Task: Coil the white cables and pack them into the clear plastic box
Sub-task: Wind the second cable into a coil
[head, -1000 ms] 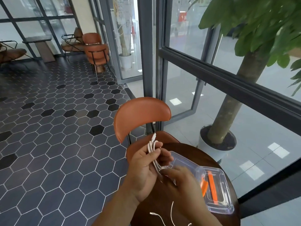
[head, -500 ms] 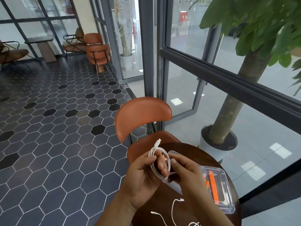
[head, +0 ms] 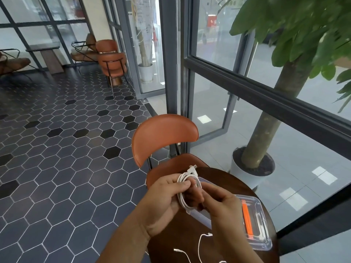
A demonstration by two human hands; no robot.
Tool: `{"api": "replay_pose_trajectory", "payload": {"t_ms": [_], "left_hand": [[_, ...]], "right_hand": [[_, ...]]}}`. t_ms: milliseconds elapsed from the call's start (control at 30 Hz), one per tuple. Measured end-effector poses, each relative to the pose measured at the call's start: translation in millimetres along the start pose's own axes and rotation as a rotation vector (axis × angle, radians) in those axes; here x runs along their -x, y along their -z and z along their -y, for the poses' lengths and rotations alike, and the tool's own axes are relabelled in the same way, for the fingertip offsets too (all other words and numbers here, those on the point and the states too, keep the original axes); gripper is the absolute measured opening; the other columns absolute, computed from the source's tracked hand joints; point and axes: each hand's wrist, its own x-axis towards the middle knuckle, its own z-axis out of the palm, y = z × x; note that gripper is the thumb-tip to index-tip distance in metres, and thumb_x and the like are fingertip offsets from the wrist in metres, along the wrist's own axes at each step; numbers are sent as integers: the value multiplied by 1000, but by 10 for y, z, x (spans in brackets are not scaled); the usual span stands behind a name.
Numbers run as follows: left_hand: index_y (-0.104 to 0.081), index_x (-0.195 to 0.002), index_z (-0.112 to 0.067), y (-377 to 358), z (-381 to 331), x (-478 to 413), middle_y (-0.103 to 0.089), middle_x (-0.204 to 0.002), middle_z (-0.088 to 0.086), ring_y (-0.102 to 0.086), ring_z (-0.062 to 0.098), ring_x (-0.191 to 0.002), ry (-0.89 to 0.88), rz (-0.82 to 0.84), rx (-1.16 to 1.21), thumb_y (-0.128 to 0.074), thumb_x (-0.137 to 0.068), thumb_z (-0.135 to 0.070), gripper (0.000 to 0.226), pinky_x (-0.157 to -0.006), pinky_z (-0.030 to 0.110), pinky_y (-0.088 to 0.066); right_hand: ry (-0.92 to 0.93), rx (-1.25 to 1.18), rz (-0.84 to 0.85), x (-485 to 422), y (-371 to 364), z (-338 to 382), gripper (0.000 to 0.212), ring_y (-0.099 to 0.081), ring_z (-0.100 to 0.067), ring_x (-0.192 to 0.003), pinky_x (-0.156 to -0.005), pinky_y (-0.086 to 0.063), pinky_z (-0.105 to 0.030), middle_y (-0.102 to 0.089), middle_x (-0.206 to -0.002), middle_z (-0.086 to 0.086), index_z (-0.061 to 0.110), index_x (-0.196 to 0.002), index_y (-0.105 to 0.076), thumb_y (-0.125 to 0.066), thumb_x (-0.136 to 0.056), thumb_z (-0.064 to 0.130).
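A coiled white cable (head: 182, 194) hangs as a small loop between both hands above the round dark wooden table (head: 224, 179). My left hand (head: 161, 202) pinches the loop's upper left side, and a plug end sticks up above its fingers. My right hand (head: 222, 200) grips the loop's right side. Behind my right hand lies the clear plastic box (head: 260, 224), open, with orange parts inside. A loose white cable (head: 199, 245) lies uncoiled on the table near the front edge.
An orange chair (head: 163, 135) stands against the table's far side. A potted tree (head: 260, 145) sits behind the glass wall on the right. Dark hexagon floor tiles spread to the left, with more chairs (head: 112, 59) far back.
The cable went from a narrow bundle held upright to a rounder loop. My right hand rose from the table to take the loop's right side.
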Motion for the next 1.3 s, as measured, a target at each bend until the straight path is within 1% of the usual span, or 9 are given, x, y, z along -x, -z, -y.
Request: {"api": "replay_pose_trajectory", "payload": {"t_ms": [167,267,433,567,700,933,1067,1133,1300], "left_hand": [[-76,-89,-21,-34,-22,29,-76,-78,0,-74,20,-80,-43,-240,-512,-62,-97,-14,17,-76,35,-62],[-72,-86,-22,-79,-51,54,-78,-72,1,-77,19,-70,-79,-278,-543,-64,-95,-9,17,-60,27,-61],[-74,-93,-16,-60,-8,71,-78,-76,8,-78,25,-73,-64,-284,-521,-63,-96,-8,15,-63,34,-64],[-76,-91,-16,-66,11,95,-78,-76,9,-78,27,-74,-34,-253,-492,-62,-96,-9,16,-66,38,-64],[-77,-92,-16,-95,2,66,-77,-75,10,-77,28,-73,-22,-250,-498,-64,-96,-8,16,-62,36,-64],[-78,-97,-9,-70,-27,16,-78,-79,12,-78,30,-75,29,-263,-527,-66,-95,-10,13,-68,44,-65],[-79,-93,-11,-92,-12,-28,-76,-72,8,-77,27,-72,29,-287,-615,-67,-94,-10,12,-65,44,-65],[-79,-89,-10,-99,-7,-57,-76,-72,11,-76,28,-71,27,-314,-641,-67,-94,-9,13,-64,43,-65],[-80,-88,-10,-159,18,-126,-77,-77,12,-77,28,-69,13,-284,-676,-69,-93,-12,12,-60,39,-64]], "right_hand": [[62,50,2,-64,83,58,12,-72,-15,-66,-56,-56,-20,-78,-77,-2,15,-88,-80,-74,-84,5],[-31,-7,49,-99,148,57,6,-67,-21,-64,-57,-55,-25,-77,-80,-12,6,-89,-77,-71,-87,7],[-199,-214,153,-127,252,52,17,-70,-28,-69,-61,-57,-34,-74,-85,-22,-2,-92,-68,-57,-96,11],[-43,157,86,-111,326,-1,14,-71,-21,-61,-55,-59,-29,-76,-75,-10,10,-89,-76,-63,-94,8],[50,427,191,-143,391,-8,20,-63,-12,-52,-51,-51,-28,-75,-67,-2,24,-84,-81,-70,-89,8],[123,433,347,-211,477,161,27,-71,-28,-64,-61,-63,-38,-77,-76,-8,24,-90,-82,-66,-91,2],[94,203,307,-232,430,145,28,-75,-33,-78,-67,-64,-40,-77,-89,-12,17,-113,-72,-57,-96,2],[67,105,288,-220,419,140,31,-75,-32,-82,-67,-64,-40,-76,-90,-10,27,-124,-62,-53,-99,11],[393,510,178,-219,355,2,46,-71,-16,-73,-65,-61,-38,-71,-78,5,43,-112,-59,-79,-82,15]]}}
